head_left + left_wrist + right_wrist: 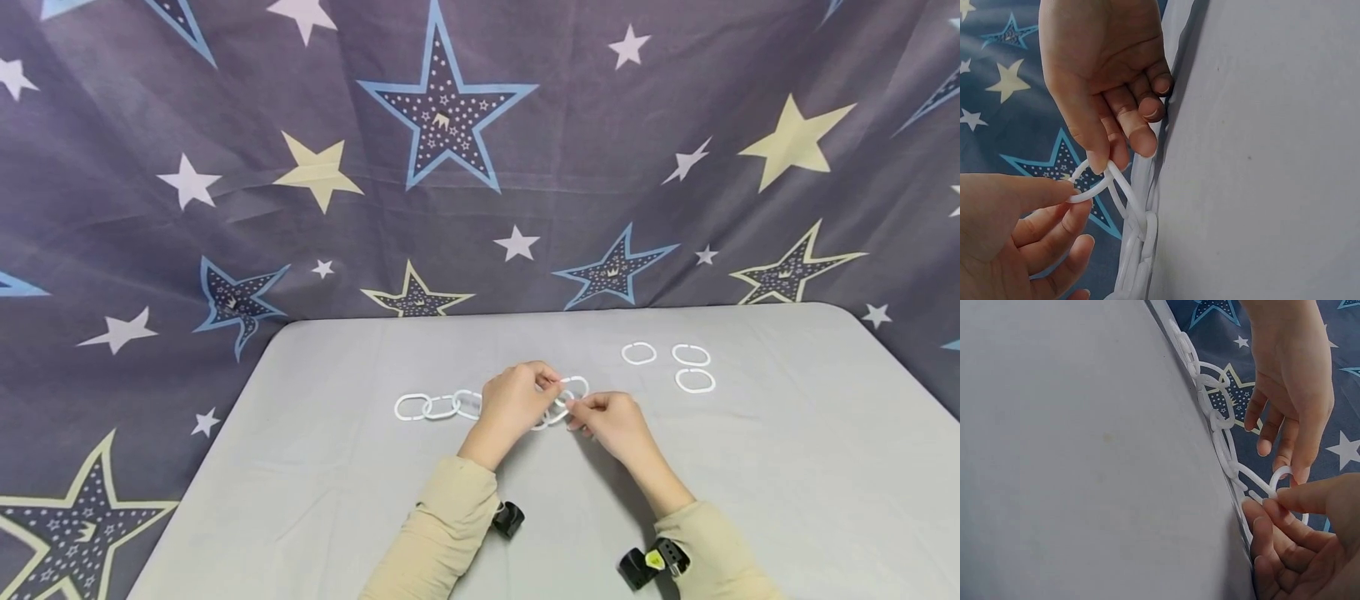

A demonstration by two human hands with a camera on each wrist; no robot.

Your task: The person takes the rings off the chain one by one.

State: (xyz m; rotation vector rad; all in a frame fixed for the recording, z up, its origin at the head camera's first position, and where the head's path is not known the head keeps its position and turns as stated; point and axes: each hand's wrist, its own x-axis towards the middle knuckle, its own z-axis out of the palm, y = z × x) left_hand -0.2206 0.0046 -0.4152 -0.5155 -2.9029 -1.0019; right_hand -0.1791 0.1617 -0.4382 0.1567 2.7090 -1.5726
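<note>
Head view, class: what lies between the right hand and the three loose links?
No object lies there: the head view shows only bare grey table between the right hand and the three loose links.

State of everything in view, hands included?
Left hand: pinching a ring
Right hand: pinching where ring and chain meet
Held ring: raised; hooked through chain or not, can't tell
Chain: linked, left end lying on table
Three other rings: loose on table
Backdrop cloth: hanging, creased
</note>
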